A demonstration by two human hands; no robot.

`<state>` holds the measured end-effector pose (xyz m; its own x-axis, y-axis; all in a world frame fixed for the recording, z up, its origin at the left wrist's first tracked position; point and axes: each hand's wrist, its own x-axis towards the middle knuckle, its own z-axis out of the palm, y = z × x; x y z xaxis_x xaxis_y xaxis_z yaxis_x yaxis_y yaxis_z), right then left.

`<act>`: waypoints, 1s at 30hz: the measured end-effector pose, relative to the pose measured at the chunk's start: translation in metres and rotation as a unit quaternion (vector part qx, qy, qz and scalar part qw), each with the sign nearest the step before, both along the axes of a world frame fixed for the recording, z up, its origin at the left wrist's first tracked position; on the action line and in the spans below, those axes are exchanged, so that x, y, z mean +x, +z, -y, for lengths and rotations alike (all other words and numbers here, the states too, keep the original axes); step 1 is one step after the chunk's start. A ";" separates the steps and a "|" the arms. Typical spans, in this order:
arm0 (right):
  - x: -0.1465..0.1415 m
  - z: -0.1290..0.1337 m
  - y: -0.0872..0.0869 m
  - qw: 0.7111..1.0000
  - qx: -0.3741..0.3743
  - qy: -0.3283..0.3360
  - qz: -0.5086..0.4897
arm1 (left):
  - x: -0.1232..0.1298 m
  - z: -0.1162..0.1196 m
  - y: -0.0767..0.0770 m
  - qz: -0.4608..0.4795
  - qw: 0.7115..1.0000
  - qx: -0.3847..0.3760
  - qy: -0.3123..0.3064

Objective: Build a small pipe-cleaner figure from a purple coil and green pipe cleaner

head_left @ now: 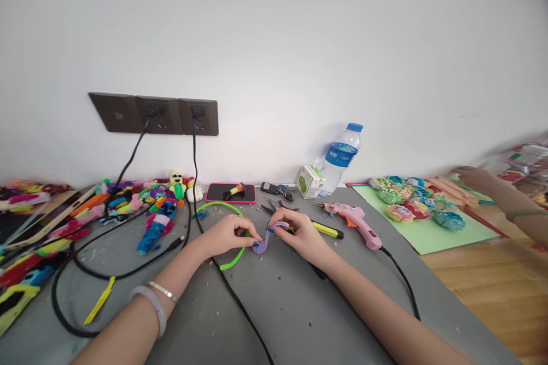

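A purple fuzzy strip [260, 247], coiled at its lower end, is held between both hands above the grey table [274, 308]. My left hand [233, 235] pinches the coiled end between thumb and fingers. The strip's upper, curved end is pinched by my right hand [297, 232]. A bright green strip [233, 263] curves on the table around and behind my left hand. Just behind my right hand lies a yellow cutter [326, 230], partly covered by the hand.
Colourful fuzzy pieces [156, 227] and black cables [240, 303] spread across the left. A phone [231, 193], small box [310, 182] and bottle [341, 157] stand or lie near the wall. Rightward are a pink glue gun [353, 222], fabric flowers [449, 220] and another person's arm [499, 188].
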<state>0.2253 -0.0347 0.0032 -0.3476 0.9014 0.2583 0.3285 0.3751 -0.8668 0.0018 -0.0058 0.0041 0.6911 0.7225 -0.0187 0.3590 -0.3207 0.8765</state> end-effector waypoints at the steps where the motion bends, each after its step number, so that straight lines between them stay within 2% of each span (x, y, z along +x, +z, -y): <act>1: 0.000 0.000 0.000 1.000 0.000 0.000 0.000 | 0.000 0.000 0.000 0.000 1.000 0.000 0.000; 30: 0.001 0.001 0.002 1.000 0.013 -0.001 0.018 | 0.000 0.000 0.002 0.000 1.000 -0.002 -0.003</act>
